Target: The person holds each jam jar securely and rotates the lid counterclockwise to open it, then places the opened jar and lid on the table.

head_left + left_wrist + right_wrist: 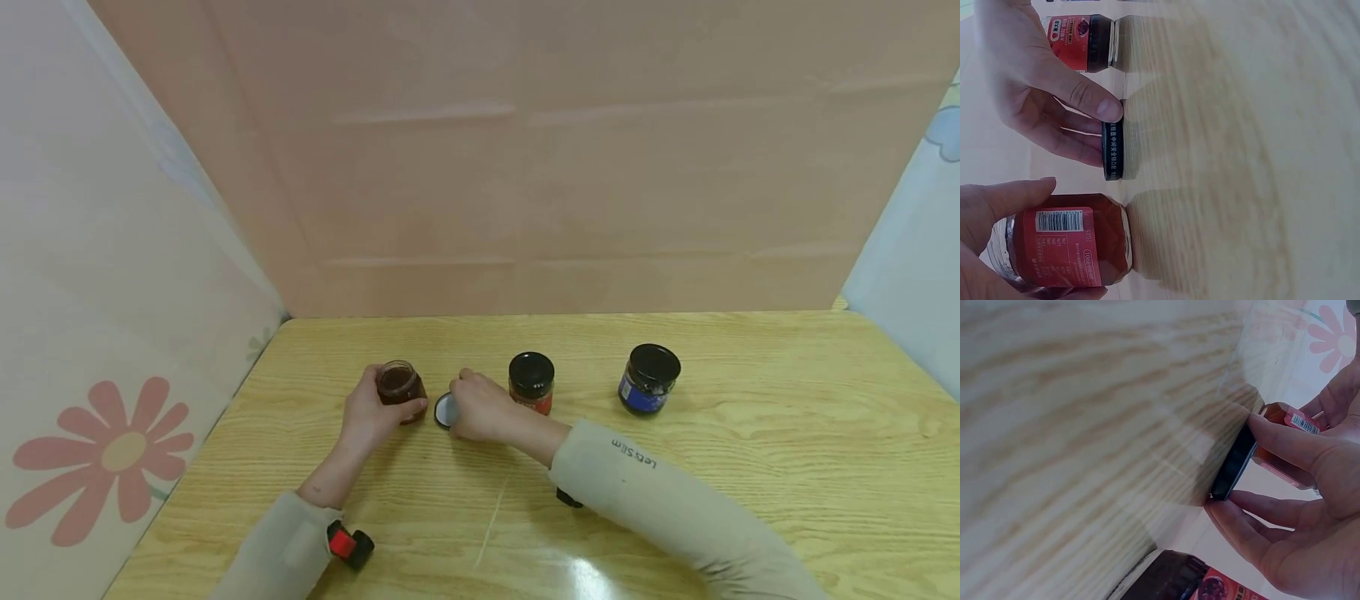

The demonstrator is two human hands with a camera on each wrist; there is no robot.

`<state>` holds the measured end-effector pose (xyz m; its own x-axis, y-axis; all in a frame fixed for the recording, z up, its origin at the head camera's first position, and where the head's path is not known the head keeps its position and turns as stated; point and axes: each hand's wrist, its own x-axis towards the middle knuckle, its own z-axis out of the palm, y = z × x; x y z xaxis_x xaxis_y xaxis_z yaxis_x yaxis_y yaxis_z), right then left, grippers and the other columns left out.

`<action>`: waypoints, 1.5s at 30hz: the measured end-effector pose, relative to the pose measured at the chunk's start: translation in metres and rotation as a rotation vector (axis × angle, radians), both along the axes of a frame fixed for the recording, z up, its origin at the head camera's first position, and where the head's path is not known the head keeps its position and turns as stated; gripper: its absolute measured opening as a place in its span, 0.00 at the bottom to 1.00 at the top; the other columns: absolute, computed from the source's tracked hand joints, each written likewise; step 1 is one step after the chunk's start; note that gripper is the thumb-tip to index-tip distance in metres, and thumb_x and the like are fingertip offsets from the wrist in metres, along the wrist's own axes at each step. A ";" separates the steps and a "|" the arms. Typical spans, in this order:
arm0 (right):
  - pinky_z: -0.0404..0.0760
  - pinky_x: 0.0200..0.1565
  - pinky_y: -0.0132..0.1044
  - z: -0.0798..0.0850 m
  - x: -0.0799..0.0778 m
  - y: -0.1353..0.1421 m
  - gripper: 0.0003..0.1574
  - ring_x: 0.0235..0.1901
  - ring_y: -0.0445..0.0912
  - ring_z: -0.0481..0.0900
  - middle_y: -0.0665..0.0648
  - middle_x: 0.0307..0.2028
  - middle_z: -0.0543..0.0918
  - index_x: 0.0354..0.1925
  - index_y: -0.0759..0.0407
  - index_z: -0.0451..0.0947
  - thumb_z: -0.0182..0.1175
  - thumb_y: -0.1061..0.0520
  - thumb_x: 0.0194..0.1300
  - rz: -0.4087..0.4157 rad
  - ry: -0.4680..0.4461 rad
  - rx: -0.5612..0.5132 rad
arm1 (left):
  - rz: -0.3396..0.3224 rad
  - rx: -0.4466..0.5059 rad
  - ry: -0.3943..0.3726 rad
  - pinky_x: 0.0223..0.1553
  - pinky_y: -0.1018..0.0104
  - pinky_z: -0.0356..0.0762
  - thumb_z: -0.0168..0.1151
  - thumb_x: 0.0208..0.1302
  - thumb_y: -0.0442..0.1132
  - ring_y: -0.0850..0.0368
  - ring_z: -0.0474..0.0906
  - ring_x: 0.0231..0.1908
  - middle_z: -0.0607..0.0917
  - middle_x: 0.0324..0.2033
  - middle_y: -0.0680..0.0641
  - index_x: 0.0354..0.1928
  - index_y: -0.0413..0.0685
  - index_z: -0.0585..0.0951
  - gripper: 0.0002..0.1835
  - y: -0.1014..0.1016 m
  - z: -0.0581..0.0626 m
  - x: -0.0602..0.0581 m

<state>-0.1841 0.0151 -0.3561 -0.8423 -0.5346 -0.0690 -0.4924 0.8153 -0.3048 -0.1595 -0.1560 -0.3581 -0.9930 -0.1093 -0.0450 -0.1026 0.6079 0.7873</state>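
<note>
Left grip (367, 412) clasps an uncapped jar (1079, 242), the right grip (480, 408) pinching a black lid (1112, 150) by its edges.

The left hand (366, 411) grips, thumb (408, 409) toward the right hand (482, 407), which pinches just beside it; sleeved forearms (660, 504) slant inward behind both.

Over my remote feed I count one open jar (400, 397) in the left hand (371, 410), one loose lid (446, 412) in the right hand (482, 407), and two capped jars (647, 390) to the right hand's right. That makes three jars, three lids, two hands.
</note>
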 end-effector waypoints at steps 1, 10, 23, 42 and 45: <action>0.76 0.33 0.34 0.000 0.000 0.000 0.28 0.32 0.46 0.75 0.57 0.36 0.77 0.42 0.65 0.79 0.73 0.52 0.44 -0.001 0.000 0.002 | 0.000 0.000 0.000 0.55 0.46 0.69 0.69 0.51 0.41 0.40 0.70 0.57 0.74 0.55 0.36 0.59 0.38 0.64 0.36 0.000 0.000 0.000; 0.76 0.32 0.34 -0.002 0.000 0.000 0.28 0.33 0.47 0.75 0.58 0.36 0.77 0.43 0.65 0.78 0.73 0.52 0.44 -0.012 -0.004 -0.004 | 0.010 0.006 -0.010 0.56 0.46 0.68 0.69 0.51 0.42 0.39 0.69 0.58 0.73 0.56 0.35 0.61 0.37 0.61 0.38 0.001 -0.001 0.000; 0.75 0.36 0.35 0.009 0.009 0.007 0.34 0.37 0.48 0.73 0.59 0.41 0.76 0.50 0.67 0.74 0.70 0.52 0.47 0.006 -0.001 -0.022 | 0.023 0.025 0.103 0.62 0.45 0.61 0.70 0.49 0.39 0.38 0.60 0.64 0.61 0.64 0.34 0.67 0.35 0.53 0.47 0.006 0.006 0.007; 0.78 0.44 0.41 0.037 0.024 0.017 0.33 0.49 0.52 0.75 0.60 0.50 0.76 0.56 0.66 0.71 0.66 0.52 0.55 0.045 0.103 -0.079 | -0.017 -0.044 0.219 0.58 0.42 0.63 0.70 0.50 0.39 0.38 0.61 0.61 0.62 0.62 0.34 0.65 0.35 0.59 0.43 0.016 0.019 0.015; 0.78 0.47 0.42 0.041 0.026 0.018 0.33 0.52 0.52 0.75 0.60 0.52 0.75 0.57 0.65 0.70 0.64 0.53 0.56 0.041 0.119 -0.098 | -0.025 -0.080 0.266 0.58 0.42 0.63 0.70 0.49 0.38 0.38 0.60 0.61 0.63 0.62 0.34 0.63 0.35 0.60 0.42 0.016 0.019 0.015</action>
<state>-0.1581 0.0331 -0.3152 -0.8190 -0.5676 0.0842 -0.5618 0.7633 -0.3189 -0.1442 -0.1396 -0.3394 -0.9712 -0.0776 0.2254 0.1169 0.6689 0.7341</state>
